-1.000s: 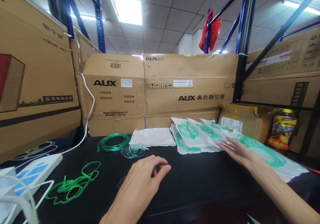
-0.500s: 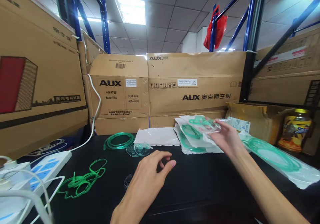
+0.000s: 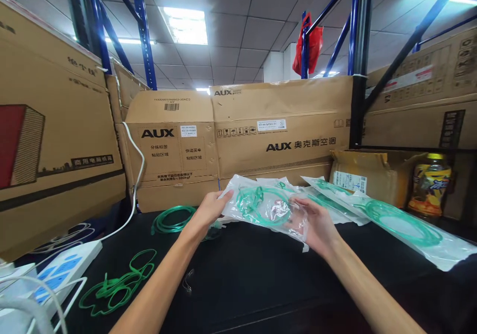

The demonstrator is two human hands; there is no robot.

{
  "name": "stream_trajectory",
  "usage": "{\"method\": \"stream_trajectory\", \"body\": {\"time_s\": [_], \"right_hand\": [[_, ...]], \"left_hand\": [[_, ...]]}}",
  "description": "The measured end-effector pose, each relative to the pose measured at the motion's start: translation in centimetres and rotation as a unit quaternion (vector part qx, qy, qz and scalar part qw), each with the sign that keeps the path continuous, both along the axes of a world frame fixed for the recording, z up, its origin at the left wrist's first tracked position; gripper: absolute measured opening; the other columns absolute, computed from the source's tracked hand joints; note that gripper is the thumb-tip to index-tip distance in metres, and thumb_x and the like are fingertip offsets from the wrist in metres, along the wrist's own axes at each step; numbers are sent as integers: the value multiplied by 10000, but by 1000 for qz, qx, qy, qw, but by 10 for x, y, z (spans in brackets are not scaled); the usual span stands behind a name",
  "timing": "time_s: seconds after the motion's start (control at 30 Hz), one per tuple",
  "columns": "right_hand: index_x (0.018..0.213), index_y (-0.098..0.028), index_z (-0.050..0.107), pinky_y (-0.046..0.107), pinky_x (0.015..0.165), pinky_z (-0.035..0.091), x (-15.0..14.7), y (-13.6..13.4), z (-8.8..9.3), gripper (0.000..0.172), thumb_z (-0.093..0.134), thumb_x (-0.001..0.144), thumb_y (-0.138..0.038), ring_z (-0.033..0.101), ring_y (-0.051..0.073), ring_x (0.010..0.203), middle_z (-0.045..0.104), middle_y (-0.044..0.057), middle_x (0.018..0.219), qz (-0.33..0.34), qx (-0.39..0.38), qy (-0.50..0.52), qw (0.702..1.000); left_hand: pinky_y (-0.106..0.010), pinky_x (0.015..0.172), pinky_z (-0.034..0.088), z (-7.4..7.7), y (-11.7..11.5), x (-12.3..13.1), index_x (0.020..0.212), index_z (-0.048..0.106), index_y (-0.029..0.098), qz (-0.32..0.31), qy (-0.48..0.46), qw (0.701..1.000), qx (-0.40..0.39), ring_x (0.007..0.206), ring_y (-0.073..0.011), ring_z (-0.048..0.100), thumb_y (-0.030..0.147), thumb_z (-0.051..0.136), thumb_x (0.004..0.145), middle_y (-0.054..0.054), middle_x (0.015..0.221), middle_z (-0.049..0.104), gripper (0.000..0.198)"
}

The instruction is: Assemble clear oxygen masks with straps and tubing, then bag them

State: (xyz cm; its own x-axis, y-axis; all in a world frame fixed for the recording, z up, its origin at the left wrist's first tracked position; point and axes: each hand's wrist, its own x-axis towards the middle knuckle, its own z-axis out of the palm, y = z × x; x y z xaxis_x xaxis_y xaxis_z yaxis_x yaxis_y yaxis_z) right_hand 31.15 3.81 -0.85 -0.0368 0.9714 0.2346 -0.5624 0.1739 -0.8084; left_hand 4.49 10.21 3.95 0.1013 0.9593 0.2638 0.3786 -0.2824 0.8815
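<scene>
Between my two hands, above the black table, is a clear plastic bag of green tubing [image 3: 261, 207]. My left hand [image 3: 212, 209] pinches the bag's left end. Its right end is gripped by my right hand [image 3: 316, 224], with some fingers behind the film. More bagged green tubing [image 3: 335, 205] lies beyond my right hand, and a long bag with coiled tubing [image 3: 402, 222] stretches to the right. Past my left wrist sits a loose green tube coil [image 3: 173, 219]. A clear plastic piece beside that coil is mostly hidden by my left hand.
Bright green elastic-looking cord [image 3: 121, 284] lies on the black table [image 3: 238, 284] at left, near a white power strip [image 3: 67, 267] with cables. A small thin clear loop [image 3: 188, 282] rests nearer the middle. Cardboard boxes [image 3: 276, 140] wall the back; a drink bottle [image 3: 428, 187] stands at right.
My right hand has brought a bag of tubing from the pile leftward and nearer. My left hand, empty before, has reached forward and taken its left end. The view has shifted slightly.
</scene>
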Motion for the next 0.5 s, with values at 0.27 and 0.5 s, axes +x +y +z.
{"method": "stream_trajectory", "body": {"time_s": [0.27, 0.5], "right_hand": [[749, -226, 548, 335, 723, 613, 14, 9, -18, 284, 777, 846, -362, 540, 130, 575, 476, -60, 610, -25, -3, 24, 999], [737, -196, 523, 257, 545, 548, 42, 3, -30, 339, 841, 807, -291, 440, 94, 530, 454, -68, 590, -63, -22, 15, 998]], "left_hand": [[-363, 788, 569, -3, 39, -54, 1121, 692, 130, 154, 39, 986, 50, 886, -209, 706, 491, 592, 978, -66, 1049, 736, 401], [-383, 797, 594, -7, 62, -93, 1201, 641, 138, 254, 121, 960, 1, 919, -205, 691, 404, 600, 1000, -77, 1115, 688, 336]]}}
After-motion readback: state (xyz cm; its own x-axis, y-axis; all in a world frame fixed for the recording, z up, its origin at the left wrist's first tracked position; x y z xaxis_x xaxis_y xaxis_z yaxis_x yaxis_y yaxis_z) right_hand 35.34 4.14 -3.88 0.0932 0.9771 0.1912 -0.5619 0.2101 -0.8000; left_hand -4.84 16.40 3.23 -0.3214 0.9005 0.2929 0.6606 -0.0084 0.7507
